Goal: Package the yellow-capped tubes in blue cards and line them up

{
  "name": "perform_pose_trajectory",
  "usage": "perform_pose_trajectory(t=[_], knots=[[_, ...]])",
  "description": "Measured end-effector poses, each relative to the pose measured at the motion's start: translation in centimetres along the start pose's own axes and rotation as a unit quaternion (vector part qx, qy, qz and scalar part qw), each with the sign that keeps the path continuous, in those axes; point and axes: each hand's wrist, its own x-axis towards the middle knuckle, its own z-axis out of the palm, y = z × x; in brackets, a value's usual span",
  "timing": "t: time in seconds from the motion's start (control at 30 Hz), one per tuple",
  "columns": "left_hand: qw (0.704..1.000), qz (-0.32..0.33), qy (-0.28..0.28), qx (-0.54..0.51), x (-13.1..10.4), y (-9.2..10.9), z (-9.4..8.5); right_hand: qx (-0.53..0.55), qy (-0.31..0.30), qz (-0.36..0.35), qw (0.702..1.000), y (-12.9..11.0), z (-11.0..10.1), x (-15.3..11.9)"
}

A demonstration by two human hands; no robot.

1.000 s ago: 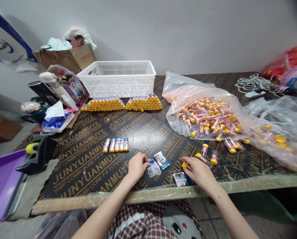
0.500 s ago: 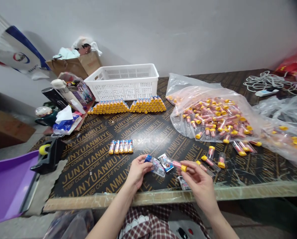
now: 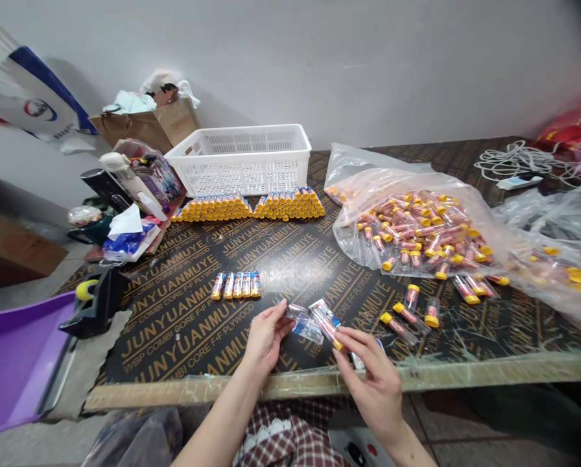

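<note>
Over the front of the dark printed table, my left hand (image 3: 267,334) pinches the end of a clear plastic wrapper (image 3: 306,324). My right hand (image 3: 368,370) holds a clear tube with a yellow cap (image 3: 328,329), its capped end toward the fingers. A blue and white packet (image 3: 323,308) lies behind that tube. Another small packet (image 3: 361,357) is partly covered by my right hand. Several finished-looking blue tubes (image 3: 242,285) lie side by side to the left. Loose yellow-capped tubes (image 3: 411,318) rest right of my right hand.
A white basket (image 3: 242,172) stands at the back, with stacked yellow-ended tubes (image 3: 290,204) before it. An open plastic bag (image 3: 351,237) of tubes spreads at right. A tape dispenser (image 3: 98,308) sits at the left edge, near bottles (image 3: 125,178). White cable (image 3: 514,159) lies back right.
My right hand has moved left with the tube, which now points up and left over the packet. The blue piece at my left fingertips no longer shows, and the clear wrapper there has shifted slightly.
</note>
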Motion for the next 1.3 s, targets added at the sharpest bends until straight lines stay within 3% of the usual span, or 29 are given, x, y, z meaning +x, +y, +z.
perform_pose_trajectory(t=[0.2,0.43,0.63,0.87,1.3], knots=[[1.0,0.022,-0.017,0.012,-0.6,-0.4,0.3,0.017,-0.065,-0.037,0.997,-0.1,0.8,0.0],[0.99,-0.007,-0.12,0.079,-1.9,-0.3,0.4,0.072,-0.112,0.025,0.991,1.1,0.8,-0.2],[0.962,-0.059,-0.219,0.153,-3.2,-0.9,0.8,0.062,-0.1,0.032,0.993,1.6,0.9,0.3],[0.961,-0.083,-0.198,0.176,-4.1,-1.1,1.2,0.115,-0.19,0.039,0.974,1.2,0.4,0.7],[0.966,-0.083,-0.182,0.162,-4.5,-1.0,1.4,0.182,-0.151,0.065,0.969,0.8,0.9,0.6]])
